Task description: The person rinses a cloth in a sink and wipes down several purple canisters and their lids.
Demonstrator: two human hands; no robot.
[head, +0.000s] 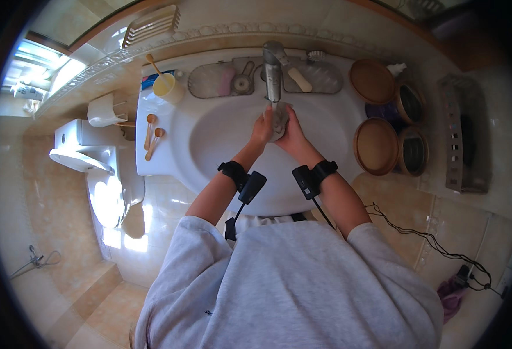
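Note:
Over the basin of the white washbasin, both of my hands hold a clear, cup-like vessel under the spout of the chrome faucet. My left hand grips its left side and my right hand supports its right side. A stream of water seems to run from the spout into the vessel. What is inside the vessel is too blurred to tell. Each wrist wears a black strap with a small black device.
Two small scoops, a yellow cup with a brush and a toothpaste tube lie left. Behind the basin, soap dishes flank the faucet. Right stand tins with round brown lids. Cables hang at right; a toilet stands left.

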